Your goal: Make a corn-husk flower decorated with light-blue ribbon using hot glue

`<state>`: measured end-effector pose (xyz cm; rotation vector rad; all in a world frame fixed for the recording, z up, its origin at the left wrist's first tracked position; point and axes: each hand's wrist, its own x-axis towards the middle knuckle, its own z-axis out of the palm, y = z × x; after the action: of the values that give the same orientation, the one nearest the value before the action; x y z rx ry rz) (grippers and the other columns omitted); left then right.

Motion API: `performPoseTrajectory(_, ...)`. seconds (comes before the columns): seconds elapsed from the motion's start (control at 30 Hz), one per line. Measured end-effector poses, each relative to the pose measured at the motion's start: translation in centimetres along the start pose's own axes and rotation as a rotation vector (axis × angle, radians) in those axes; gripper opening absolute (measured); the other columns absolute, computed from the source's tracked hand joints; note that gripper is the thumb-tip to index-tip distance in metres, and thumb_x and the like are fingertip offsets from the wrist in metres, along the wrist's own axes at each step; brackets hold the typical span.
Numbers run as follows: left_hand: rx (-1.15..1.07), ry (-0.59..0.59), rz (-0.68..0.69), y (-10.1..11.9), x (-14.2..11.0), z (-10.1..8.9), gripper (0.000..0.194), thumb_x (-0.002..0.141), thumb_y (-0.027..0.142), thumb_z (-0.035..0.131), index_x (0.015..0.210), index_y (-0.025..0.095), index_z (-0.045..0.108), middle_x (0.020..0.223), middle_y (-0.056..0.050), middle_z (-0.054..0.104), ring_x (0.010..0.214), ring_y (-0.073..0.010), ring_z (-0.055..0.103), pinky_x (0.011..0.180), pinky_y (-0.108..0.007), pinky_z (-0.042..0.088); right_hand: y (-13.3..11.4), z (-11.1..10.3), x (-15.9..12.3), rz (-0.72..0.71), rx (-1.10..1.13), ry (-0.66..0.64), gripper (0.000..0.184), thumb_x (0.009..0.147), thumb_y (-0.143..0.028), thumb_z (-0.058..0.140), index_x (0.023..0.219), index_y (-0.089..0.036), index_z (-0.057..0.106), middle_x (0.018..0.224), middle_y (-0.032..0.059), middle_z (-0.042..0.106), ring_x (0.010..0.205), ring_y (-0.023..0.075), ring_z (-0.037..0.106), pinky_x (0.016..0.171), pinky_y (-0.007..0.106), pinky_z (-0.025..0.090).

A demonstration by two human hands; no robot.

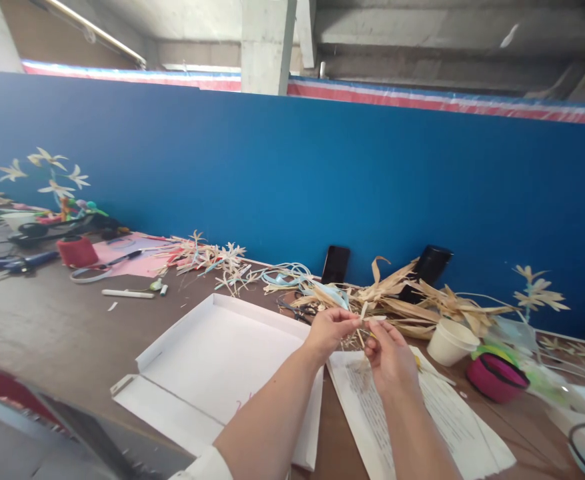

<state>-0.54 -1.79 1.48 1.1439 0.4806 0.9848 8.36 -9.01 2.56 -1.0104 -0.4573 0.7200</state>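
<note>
At the fingertips of both hands is a small flower of pale husk strips [365, 312], its thin petals sticking out upward and to the right. My left hand [329, 331] pinches it from the left, fingers closed. My right hand [391, 357] grips it from the right and below with thumb and fingers pressed together. The fingers cover its middle. Beneath the hands lies a printed paper booklet [459, 427], and a pile of dried corn husks [372, 293] lies just beyond them.
An open white box [212, 363] lies to the left. On the right stand a paper cup [452, 341] and a magenta round pouch [497, 378]. Two phones [335, 265] lean by the blue partition [272, 173]. Finished-looking husk flowers [222, 257] lie at the back left.
</note>
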Motion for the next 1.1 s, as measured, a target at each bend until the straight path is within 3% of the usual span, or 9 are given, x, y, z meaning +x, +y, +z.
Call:
performPoseTrajectory(0.73,0.039,-0.031,-0.054,0.00,-0.15,0.00,0.040,0.056,0.039,0.076,0.086,0.013,0.070,0.074,-0.003,0.064,0.056,-0.0062,0.046,0.056,-0.022,0.035,0.14,-0.34,-0.04,-0.035,-0.045,-0.042,0.027,0.058,-0.031,0.077,0.077,-0.017,0.063,0.060,-0.0058,0.053,0.042,0.0019,0.037,0.034,0.013,0.028)
performPoseTrajectory(1.1,0.023,-0.056,-0.059,-0.11,-0.17,-0.03,0.039,0.056,0.042,0.075,0.080,0.012,0.070,0.067,-0.002,0.061,0.055,-0.0057,0.045,0.056,-0.022,0.035,-0.06,-0.11,-0.17,-0.031,-0.036,-0.028,0.026,0.058,-0.030,0.077,0.075,-0.016,0.063,0.056,-0.0061,0.050,0.042,0.0021,0.034,0.034,0.013,0.027)
